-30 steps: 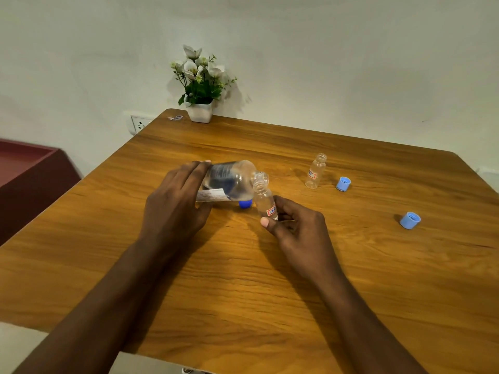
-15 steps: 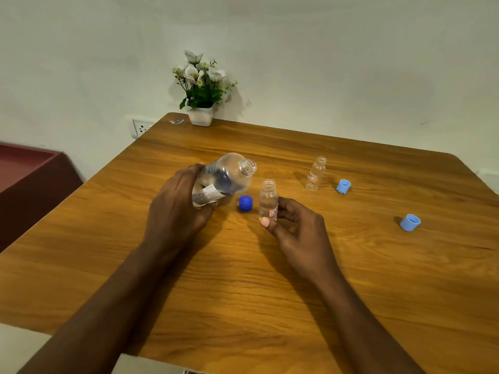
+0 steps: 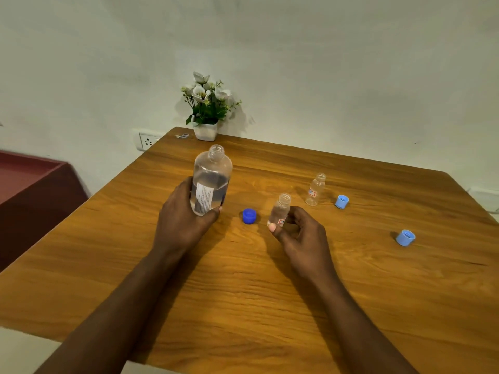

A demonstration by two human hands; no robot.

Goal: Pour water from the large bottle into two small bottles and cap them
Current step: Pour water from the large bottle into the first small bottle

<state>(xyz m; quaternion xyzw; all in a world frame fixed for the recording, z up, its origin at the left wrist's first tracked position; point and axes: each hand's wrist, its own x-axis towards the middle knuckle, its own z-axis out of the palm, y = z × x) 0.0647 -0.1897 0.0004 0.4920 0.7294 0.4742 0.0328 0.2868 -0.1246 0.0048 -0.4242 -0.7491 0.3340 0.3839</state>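
Plastic large bottle (image 3: 212, 182) in left hand (image 3: 183, 225)

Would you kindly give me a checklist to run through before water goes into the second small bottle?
1. Grip: left hand holds large bottle, mouth up, uncapped: ok.
2. Supply: water in large bottle: ok.
3. Target: far small bottle upright, uncapped, untouched: ok.
4. Fill: near small bottle, pinched by right hand, full enough: cannot tell.
5. Cap on near small bottle: not ok.
6. Caps: light blue cap beside far small bottle, second light blue cap further right, loose on table: ok.
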